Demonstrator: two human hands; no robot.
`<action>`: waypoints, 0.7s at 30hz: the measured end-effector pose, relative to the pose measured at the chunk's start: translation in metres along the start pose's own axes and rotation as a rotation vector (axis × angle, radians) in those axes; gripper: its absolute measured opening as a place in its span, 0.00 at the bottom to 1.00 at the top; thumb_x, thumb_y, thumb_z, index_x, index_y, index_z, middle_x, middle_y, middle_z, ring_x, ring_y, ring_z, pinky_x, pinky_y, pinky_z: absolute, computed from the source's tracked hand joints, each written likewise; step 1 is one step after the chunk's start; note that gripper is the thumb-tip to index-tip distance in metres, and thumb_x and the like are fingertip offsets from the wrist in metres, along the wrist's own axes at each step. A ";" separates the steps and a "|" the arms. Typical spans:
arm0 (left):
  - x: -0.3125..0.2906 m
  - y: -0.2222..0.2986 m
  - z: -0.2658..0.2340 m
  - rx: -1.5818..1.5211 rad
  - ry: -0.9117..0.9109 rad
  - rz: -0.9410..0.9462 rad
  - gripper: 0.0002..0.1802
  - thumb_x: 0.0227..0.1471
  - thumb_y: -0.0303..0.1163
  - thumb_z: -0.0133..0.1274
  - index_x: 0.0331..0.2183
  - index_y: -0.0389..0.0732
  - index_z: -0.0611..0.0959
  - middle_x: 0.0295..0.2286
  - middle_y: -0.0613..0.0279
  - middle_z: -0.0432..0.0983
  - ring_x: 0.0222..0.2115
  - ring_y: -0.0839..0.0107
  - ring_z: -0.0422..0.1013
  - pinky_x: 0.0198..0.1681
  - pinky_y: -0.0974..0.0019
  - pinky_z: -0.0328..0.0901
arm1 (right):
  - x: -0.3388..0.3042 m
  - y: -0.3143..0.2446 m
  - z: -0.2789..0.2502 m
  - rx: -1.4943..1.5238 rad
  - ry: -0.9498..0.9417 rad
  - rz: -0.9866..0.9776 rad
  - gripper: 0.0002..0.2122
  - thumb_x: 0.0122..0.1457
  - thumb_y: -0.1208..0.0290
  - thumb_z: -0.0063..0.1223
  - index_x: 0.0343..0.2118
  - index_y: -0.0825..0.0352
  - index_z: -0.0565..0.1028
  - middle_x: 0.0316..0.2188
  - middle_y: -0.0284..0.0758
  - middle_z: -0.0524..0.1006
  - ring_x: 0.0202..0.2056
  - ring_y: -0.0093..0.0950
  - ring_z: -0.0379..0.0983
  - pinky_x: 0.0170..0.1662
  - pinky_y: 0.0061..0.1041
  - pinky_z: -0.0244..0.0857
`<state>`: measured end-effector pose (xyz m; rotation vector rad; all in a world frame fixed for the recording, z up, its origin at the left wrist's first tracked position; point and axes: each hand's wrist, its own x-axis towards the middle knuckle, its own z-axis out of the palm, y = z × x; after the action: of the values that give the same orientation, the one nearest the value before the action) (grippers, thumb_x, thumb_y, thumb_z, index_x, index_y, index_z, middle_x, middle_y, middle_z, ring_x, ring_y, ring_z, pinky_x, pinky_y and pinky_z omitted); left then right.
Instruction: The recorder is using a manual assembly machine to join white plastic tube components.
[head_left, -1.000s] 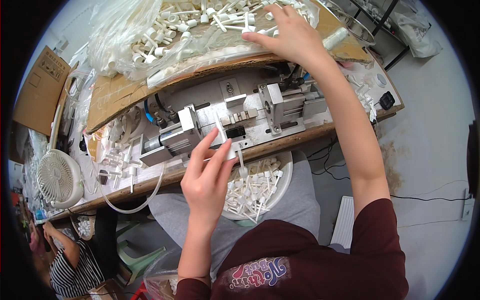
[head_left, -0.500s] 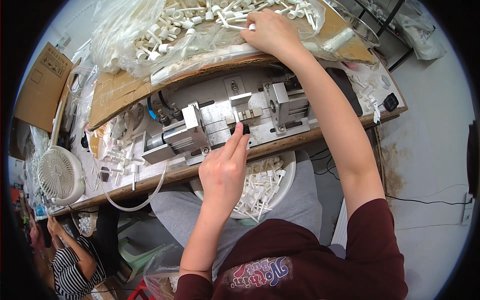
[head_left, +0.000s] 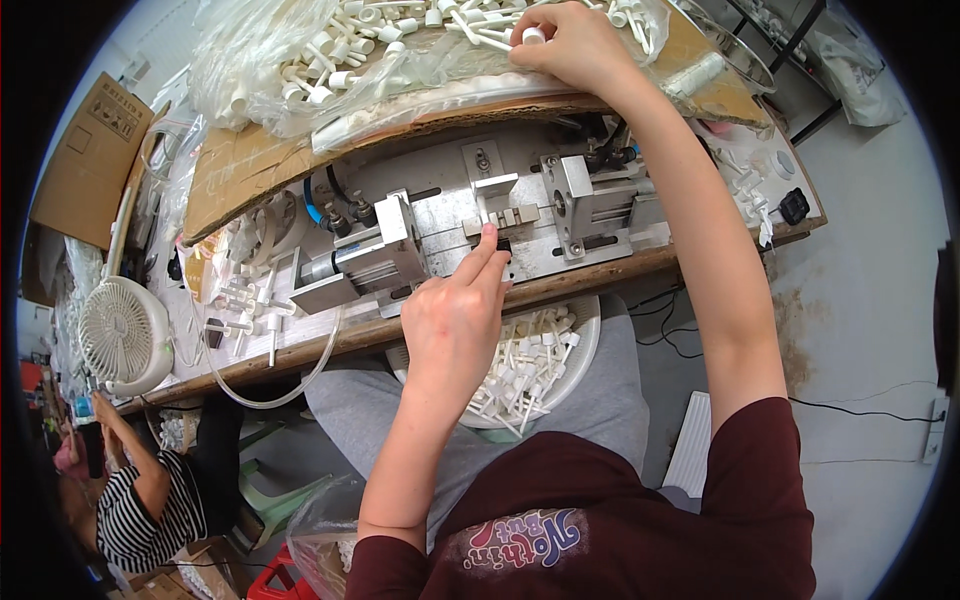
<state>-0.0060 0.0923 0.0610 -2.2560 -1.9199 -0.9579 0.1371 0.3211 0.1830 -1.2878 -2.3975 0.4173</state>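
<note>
Over the far pile, my right hand [head_left: 572,48] has its fingers closed around a white plastic capped tube [head_left: 533,36]; only its round cap shows. Loose white capped tubes [head_left: 345,48] lie in clear plastic around it. My left hand [head_left: 455,315] is at the metal clamping fixture [head_left: 505,218], its index finger stretched to the small central block and its other fingers partly bent. Beside those fingertips is a small black part [head_left: 504,246], partly covered. I see nothing held in the left hand. Metal cylinder blocks [head_left: 400,240] flank the fixture.
A white basket [head_left: 590,345] of similar pieces sits on my lap below the wooden table edge. Cardboard [head_left: 225,190] overhangs the fixture. A white fan [head_left: 122,335] and a looped clear hose [head_left: 270,403] are at left. Another person [head_left: 150,505] sits at lower left.
The view has shifted slightly. My right hand has moved a little farther away at the pile, and a white cap now shows between its fingers. My left hand stays at the fixture.
</note>
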 end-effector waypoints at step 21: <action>-0.009 0.000 -0.016 -0.144 -0.050 0.077 0.16 0.43 0.29 0.65 0.38 0.39 0.84 0.45 0.59 0.80 0.21 0.66 0.76 0.27 0.66 0.71 | -0.150 -0.038 0.050 0.636 0.531 -0.111 0.09 0.48 0.72 0.65 0.34 0.66 0.82 0.26 0.30 0.77 0.26 0.18 0.69 0.30 0.19 0.62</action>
<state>-0.0129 0.0781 0.0696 -2.4348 -1.8231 -1.0714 0.1614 0.1711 0.1262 -0.8354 -1.6834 0.6427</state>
